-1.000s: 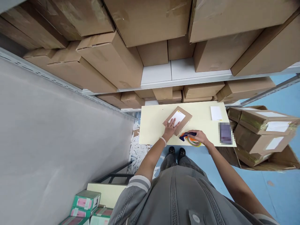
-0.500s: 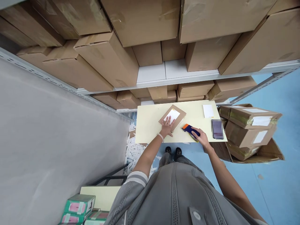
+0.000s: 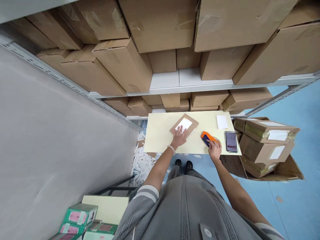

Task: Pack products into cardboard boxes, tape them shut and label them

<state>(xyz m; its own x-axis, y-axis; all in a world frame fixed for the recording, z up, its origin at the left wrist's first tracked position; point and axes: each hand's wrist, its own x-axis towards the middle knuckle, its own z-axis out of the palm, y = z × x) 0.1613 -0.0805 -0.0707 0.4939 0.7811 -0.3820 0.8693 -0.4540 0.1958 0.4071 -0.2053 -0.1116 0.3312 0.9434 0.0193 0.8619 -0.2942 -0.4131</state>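
A flat cardboard box (image 3: 192, 126) with a white label (image 3: 184, 123) lies askew on the cream table. My left hand (image 3: 179, 138) rests on its near left part, fingers spread over the label's lower edge. To the right, my right hand (image 3: 214, 150) grips an orange and dark blue tape dispenser (image 3: 207, 137) at the table's near side. The fingers cover part of the dispenser, and whether it touches the tabletop is unclear. Right of that hand lies a dark, partly blurred phone-like object (image 3: 231, 141). Behind it sits a white pad or card (image 3: 222, 122).
The narrow cream table (image 3: 157, 133) stands against a metal shelf (image 3: 190, 89) stacked with cardboard boxes. On the right, an open carton (image 3: 295, 168) holds several labelled parcels (image 3: 271, 143). Paper strips (image 3: 142, 166) cover the floor at left, beside a grey wall (image 3: 62, 140). Green boxes (image 3: 78, 216) sit lower left.
My right hand has turned the tape dispenser, so more of its orange side shows, and shifted it slightly right. My left hand stays on the cardboard box. The whole view has shifted slightly.
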